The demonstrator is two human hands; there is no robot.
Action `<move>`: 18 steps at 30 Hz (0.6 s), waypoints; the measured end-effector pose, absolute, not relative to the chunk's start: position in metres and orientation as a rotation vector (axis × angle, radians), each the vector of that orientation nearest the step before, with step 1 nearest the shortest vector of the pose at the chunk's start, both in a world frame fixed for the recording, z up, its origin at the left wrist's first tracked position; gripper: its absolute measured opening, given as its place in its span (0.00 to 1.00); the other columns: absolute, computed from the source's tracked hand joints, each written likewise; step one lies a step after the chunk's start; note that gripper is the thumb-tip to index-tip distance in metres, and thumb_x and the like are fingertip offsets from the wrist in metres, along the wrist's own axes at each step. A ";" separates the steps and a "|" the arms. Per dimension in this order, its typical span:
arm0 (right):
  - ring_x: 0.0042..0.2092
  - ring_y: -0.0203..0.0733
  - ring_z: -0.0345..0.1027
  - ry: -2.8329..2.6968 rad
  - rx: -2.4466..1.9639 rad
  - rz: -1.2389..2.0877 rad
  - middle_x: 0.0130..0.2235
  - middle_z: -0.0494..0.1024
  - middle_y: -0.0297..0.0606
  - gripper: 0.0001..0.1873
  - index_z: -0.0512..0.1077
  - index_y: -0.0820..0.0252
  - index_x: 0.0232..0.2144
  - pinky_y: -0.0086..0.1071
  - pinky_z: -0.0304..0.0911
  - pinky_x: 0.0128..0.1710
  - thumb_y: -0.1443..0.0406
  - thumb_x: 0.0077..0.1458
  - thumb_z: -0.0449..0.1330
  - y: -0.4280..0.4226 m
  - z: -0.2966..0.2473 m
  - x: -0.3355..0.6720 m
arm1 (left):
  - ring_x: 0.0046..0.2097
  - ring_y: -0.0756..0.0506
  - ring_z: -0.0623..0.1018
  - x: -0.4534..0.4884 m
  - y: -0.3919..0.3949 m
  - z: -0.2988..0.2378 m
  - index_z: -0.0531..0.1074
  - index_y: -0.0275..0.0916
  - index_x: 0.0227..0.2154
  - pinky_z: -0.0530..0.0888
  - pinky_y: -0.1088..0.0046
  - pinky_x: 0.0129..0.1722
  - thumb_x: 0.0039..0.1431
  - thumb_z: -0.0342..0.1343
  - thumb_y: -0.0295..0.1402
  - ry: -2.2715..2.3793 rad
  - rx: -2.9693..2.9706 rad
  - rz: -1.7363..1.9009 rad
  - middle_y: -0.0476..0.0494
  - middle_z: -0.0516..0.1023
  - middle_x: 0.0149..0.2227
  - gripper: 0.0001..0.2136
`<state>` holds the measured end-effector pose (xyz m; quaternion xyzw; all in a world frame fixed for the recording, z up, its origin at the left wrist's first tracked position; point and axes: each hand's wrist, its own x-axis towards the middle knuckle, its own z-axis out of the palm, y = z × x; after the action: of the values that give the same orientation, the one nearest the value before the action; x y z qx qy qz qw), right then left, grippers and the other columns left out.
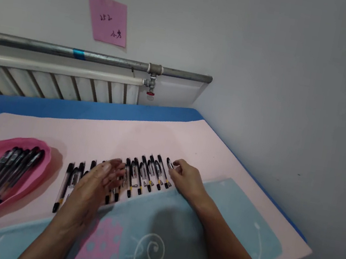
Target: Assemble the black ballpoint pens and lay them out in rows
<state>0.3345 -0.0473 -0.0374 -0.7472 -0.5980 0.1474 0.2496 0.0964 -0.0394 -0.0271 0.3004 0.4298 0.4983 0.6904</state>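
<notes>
A row of black-and-clear gel pens [127, 178] lies side by side on the pale pink sheet, with short pen caps [142, 171] resting between the barrels. My right hand [188, 179] is at the row's right end, thumb and fingers closed on a small dark-tipped piece that looks like a pen cap [170, 163]. Over the middle of the row hovers my left hand [97, 181]. Its fingers are loosely curved and apart, with nothing clearly held, and it hides several pens beneath it. More pens [64, 188] show to its left.
A pink plastic basin [46, 156] with several pens inside stands at the left. A light blue patterned cloth [193, 240] covers the near side of the table. Behind the blue table edge [96, 109] are a radiator [50, 85] and a metal pipe [111, 60]. A wall borders the right.
</notes>
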 end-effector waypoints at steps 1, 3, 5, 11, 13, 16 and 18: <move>0.29 0.35 0.64 -1.653 -2.060 0.405 0.27 0.74 0.35 0.10 0.70 0.61 0.34 0.26 0.55 0.29 0.66 0.48 0.53 -0.046 -0.040 0.338 | 0.44 0.41 0.73 0.094 -0.039 -0.026 0.71 0.34 0.38 0.70 0.64 0.41 0.46 0.58 0.41 0.962 0.671 1.121 0.36 0.74 0.43 0.18; 0.29 0.35 0.65 -1.698 -2.082 0.413 0.27 0.74 0.35 0.10 0.70 0.61 0.33 0.25 0.54 0.28 0.65 0.48 0.53 -0.045 -0.044 0.340 | 0.43 0.41 0.73 0.092 -0.040 -0.023 0.71 0.33 0.38 0.71 0.65 0.39 0.46 0.58 0.40 0.962 0.671 1.123 0.36 0.74 0.42 0.18; 0.29 0.35 0.65 -1.740 -2.092 0.408 0.27 0.74 0.36 0.08 0.70 0.61 0.31 0.25 0.53 0.28 0.64 0.49 0.53 -0.045 -0.045 0.338 | 0.42 0.42 0.74 0.090 -0.040 -0.021 0.72 0.33 0.37 0.71 0.67 0.38 0.45 0.59 0.39 0.962 0.673 1.127 0.37 0.74 0.42 0.17; 0.29 0.35 0.65 -1.818 -2.113 0.359 0.27 0.74 0.37 0.11 0.70 0.60 0.27 0.25 0.52 0.27 0.62 0.52 0.50 -0.045 -0.045 0.337 | 0.40 0.44 0.74 0.061 -0.024 -0.014 0.72 0.35 0.35 0.72 0.70 0.35 0.45 0.58 0.40 1.027 0.752 1.230 0.41 0.75 0.39 0.16; 0.30 0.36 0.65 -1.838 -2.107 0.360 0.28 0.75 0.37 0.11 0.70 0.60 0.28 0.25 0.53 0.28 0.63 0.52 0.49 -0.044 -0.045 0.338 | 0.38 0.44 0.75 0.033 -0.015 -0.009 0.72 0.36 0.33 0.72 0.70 0.34 0.43 0.59 0.37 1.140 0.822 1.336 0.43 0.75 0.36 0.14; 0.32 0.38 0.66 -1.856 -2.081 0.337 0.30 0.75 0.38 0.11 0.70 0.60 0.28 0.27 0.55 0.31 0.63 0.52 0.49 -0.045 -0.042 0.336 | 0.36 0.45 0.74 -0.019 -0.007 -0.001 0.71 0.39 0.35 0.71 0.70 0.34 0.46 0.56 0.36 1.621 0.874 1.497 0.47 0.75 0.32 0.12; 0.33 0.39 0.67 -1.822 -2.086 0.365 0.30 0.75 0.38 0.12 0.70 0.60 0.28 0.28 0.56 0.33 0.63 0.52 0.48 -0.045 -0.036 0.334 | 0.36 0.43 0.74 -0.052 -0.006 0.002 0.70 0.39 0.39 0.70 0.68 0.33 0.45 0.56 0.35 1.876 0.898 1.488 0.46 0.75 0.33 0.16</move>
<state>0.3340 -0.0449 -0.0359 -0.7353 -0.6425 0.1288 0.1731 -0.0523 -0.0058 0.0021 0.3364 0.7026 0.5572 0.2877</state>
